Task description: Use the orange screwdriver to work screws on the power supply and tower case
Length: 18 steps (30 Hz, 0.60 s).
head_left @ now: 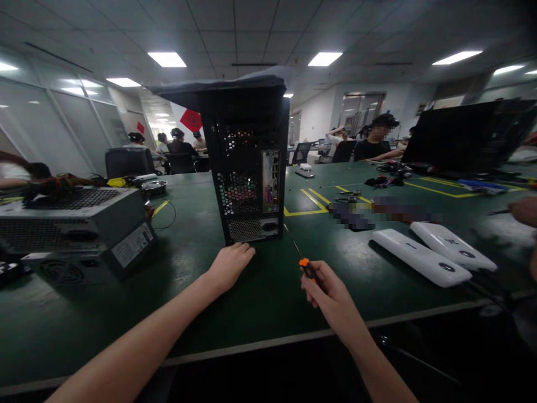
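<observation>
A black computer case [247, 162] stands upright on the green table, its rear panel with ports and vent holes facing me. My left hand [232, 263] rests at the foot of the case, fingers loosely extended against its lower edge; the fingertips are partly hidden. In my right hand [325, 288] is a screwdriver [308, 267] with an orange and black handle, the fingers closed around the grip. Its thin shaft points up and left, with the tip close to the lower right corner of the case. I cannot tell whether the tip touches it.
Grey power supplies [121, 235] with bundled cables are stacked at left, near a metal bowl [154, 187]. On the right lie two white devices [419, 254], dark cables [384, 182] and another large black case [453, 137]. A person's hand [524, 211] shows at far right. Other people sit behind.
</observation>
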Available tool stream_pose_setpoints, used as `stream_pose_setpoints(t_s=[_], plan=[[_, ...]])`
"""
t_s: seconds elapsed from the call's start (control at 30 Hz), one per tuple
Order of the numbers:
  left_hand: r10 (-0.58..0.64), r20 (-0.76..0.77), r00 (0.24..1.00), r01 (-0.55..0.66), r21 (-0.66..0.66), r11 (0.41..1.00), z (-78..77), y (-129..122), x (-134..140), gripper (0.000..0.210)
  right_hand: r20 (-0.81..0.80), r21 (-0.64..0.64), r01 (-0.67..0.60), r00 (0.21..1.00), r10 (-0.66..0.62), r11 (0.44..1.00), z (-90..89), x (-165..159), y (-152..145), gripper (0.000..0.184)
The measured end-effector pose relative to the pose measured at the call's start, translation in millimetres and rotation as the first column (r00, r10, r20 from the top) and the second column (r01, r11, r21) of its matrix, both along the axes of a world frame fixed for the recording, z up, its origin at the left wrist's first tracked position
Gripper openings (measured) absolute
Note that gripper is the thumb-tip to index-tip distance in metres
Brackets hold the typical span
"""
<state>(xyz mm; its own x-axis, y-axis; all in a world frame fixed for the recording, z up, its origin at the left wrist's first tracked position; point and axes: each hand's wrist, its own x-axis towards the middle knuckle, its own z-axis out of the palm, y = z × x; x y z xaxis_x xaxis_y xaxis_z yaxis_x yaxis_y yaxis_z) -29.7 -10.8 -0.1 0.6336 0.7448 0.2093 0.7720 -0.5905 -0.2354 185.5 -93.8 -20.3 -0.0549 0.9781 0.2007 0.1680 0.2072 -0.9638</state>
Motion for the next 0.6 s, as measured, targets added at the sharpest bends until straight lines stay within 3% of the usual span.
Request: stream_pose_setpoints(t_s=[0.17, 0.3, 0.47, 0.6], plan=[[0.305, -0.088, 0.948, -0.299, 0.083, 0.951, 6.2, 6, -94, 0.025, -0.006, -0.012, -0.002, 1.000, 0.002, 1.000, 1.8, -1, -1, 0.019], [0.435, -0.151, 0.888, -0.414, 0.149, 0.898, 7.1, 15, -147, 0.029, -0.016, -0.027, 0.000, 1.000, 0.000, 1.000, 2.1, -2, -1, 0.021], [0.506, -0.153, 0.849, -0.494, 0.113, 0.862, 6.1, 16, -169, 0.030, 0.022, -0.015, -0.005, 1.000, 0.006, 1.000, 1.3, -2, 0, 0.019], [0.530, 0.015, 0.848, -0.528, 0.117, 0.841, 19.1, 5, -153, 0.028, 0.040, 0.014, 0.010, 0.999, -0.010, 1.000, -2.7, -2, 1, 0.018]])
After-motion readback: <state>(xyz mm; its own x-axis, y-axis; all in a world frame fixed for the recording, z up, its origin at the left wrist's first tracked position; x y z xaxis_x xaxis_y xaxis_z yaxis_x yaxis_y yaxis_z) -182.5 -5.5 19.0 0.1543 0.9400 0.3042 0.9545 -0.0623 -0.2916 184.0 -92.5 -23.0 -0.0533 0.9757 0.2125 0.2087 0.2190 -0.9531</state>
